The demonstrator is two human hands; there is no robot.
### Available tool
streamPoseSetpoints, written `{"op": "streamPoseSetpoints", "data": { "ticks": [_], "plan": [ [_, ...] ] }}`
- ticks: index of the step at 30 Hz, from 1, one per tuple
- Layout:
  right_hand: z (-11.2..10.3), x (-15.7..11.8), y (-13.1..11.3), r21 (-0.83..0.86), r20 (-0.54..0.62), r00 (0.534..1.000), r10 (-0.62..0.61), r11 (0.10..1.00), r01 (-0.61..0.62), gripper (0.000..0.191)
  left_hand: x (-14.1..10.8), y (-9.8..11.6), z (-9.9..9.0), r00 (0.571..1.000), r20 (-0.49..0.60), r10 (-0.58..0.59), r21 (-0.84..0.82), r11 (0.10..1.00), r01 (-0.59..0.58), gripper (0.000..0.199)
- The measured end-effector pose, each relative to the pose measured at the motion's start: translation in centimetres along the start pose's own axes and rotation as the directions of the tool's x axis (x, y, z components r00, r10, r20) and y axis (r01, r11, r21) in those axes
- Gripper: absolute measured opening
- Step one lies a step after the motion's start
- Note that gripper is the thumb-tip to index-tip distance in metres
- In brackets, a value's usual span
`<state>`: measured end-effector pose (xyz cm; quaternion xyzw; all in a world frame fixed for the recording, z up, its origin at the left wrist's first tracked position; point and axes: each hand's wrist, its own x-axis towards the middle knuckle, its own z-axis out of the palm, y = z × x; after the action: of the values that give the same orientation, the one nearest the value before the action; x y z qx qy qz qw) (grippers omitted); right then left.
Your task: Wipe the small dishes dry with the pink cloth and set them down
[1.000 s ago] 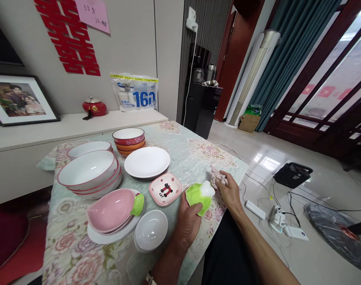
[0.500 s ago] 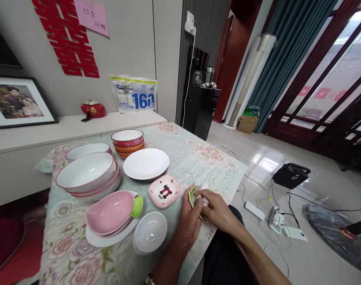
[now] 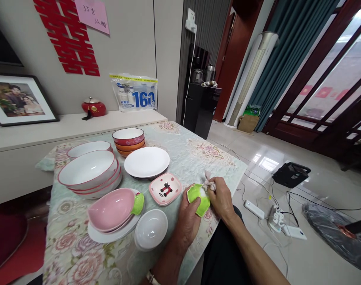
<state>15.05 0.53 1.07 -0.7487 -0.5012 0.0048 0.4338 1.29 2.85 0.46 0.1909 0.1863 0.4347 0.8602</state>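
My left hand (image 3: 190, 215) grips a small green leaf-edged dish (image 3: 201, 206) with a pale patch inside, thumb over its rim. In my right hand (image 3: 223, 198) is a bunched light-coloured cloth (image 3: 209, 183), pinched at the dish's upper right edge. Left of the dish lies a square pink-rimmed cat plate (image 3: 165, 190). Nearer me stand white small bowls (image 3: 152, 229), one in another. Beside them, pink leaf-handled bowls (image 3: 113, 209) rest on a white oval plate (image 3: 101, 236).
White plates (image 3: 147, 162) are stacked mid-table, with red and orange bowls (image 3: 128, 136) behind. Large red-rimmed white bowls (image 3: 88, 170) stand at left. A floral cloth covers the table (image 3: 186, 152). Cables and a power strip (image 3: 254, 210) lie on the floor at right.
My right hand has drawn the cloth out of the dish towards its upper right edge. The green dish now faces up more, with its inside showing.
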Motion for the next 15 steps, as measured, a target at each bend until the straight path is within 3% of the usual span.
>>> {"op": "streamPoseSetpoints", "data": {
  "ticks": [2,4,6,8,12,15],
  "plan": [
    [-0.3,0.5,0.1,0.267,-0.009,0.969,0.247,0.935,-0.236,0.015,0.0,0.2,0.1,1.000,-0.016,-0.012,0.002,1.000,0.012,0.071],
    [-0.8,0.9,-0.3,0.562,0.075,0.898,0.434,0.726,-0.397,0.026,0.0,0.3,0.1,0.999,-0.034,-0.011,-0.010,1.000,0.011,0.073],
    [-1.3,1.1,-1.1,0.754,0.188,0.859,0.477,0.490,-0.438,0.035,0.1,0.4,0.1,0.998,-0.060,-0.021,-0.029,0.999,0.019,0.069],
    [-1.4,1.2,-1.8,0.831,0.263,0.856,0.445,0.346,-0.436,0.036,0.0,0.3,0.2,0.996,-0.073,-0.054,-0.038,0.998,0.051,0.061],
    [-0.3,0.9,-2.2,0.868,0.288,0.849,0.442,0.254,-0.426,0.029,-0.2,0.1,0.1,0.990,-0.050,-0.133,-0.027,0.991,0.132,0.047],
    [1.1,0.2,-1.7,0.842,0.253,0.863,0.438,0.340,-0.419,0.036,-0.4,0.0,0.0,0.984,-0.038,-0.174,-0.010,0.985,0.173,0.041]
  ]
}}
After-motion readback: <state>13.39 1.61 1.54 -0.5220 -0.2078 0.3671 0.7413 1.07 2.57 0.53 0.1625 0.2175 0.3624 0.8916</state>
